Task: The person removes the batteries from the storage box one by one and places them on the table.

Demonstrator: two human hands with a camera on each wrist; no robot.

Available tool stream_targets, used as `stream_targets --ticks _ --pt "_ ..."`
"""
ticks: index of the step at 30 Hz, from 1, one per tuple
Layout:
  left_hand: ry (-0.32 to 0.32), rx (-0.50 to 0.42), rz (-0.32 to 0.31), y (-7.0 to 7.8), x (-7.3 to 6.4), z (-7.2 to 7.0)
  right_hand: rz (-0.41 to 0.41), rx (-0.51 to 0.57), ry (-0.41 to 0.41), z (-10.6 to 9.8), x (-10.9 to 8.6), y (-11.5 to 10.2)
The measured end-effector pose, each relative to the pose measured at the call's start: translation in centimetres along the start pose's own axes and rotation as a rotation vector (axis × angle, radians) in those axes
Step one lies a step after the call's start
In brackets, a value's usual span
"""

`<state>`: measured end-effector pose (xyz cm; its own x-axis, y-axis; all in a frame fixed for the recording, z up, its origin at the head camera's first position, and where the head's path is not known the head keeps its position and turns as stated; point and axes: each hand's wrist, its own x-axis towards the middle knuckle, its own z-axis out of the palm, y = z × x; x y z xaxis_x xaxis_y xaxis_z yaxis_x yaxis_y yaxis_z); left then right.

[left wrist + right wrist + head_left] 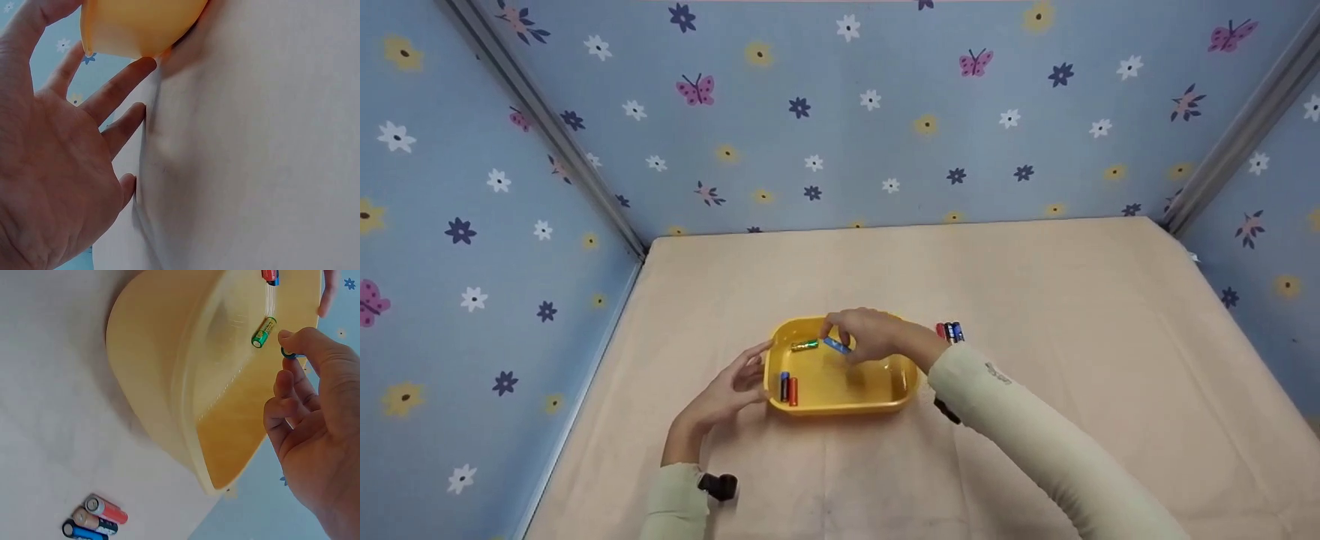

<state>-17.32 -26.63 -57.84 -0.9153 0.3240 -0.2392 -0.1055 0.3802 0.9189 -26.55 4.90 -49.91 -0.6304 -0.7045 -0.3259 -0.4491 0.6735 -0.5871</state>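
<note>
A yellow plastic tub sits on the table. My right hand is over it, pinching a blue battery between thumb and fingers; the right wrist view shows one end of that battery. Inside the tub lie a green-and-gold battery towards the back left, and a dark battery with a blue end beside a red one at the front left. With fingers spread, my left hand touches the tub's left side; in the left wrist view its palm holds nothing.
To the right of the tub, a red battery, a black-and-tan battery and a blue battery lie side by side on the cloth-covered table. Blue flowered panels enclose the back and sides.
</note>
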Motion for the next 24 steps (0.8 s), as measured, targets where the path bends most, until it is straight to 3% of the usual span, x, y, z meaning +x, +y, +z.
stream_targets --ticks 6,12,24 --pt "-0.016 -0.006 0.013 -0.3 0.0 0.0 0.037 0.009 0.025 -0.9 -1.0 0.6" --pt "-0.038 -0.001 0.051 -0.2 -0.1 -0.2 0.018 0.027 0.069 -1.6 -2.0 1.6" --pt "-0.032 0.0 0.045 0.0 0.0 -0.2 0.03 0.083 0.141 -2.8 -4.0 3.6"
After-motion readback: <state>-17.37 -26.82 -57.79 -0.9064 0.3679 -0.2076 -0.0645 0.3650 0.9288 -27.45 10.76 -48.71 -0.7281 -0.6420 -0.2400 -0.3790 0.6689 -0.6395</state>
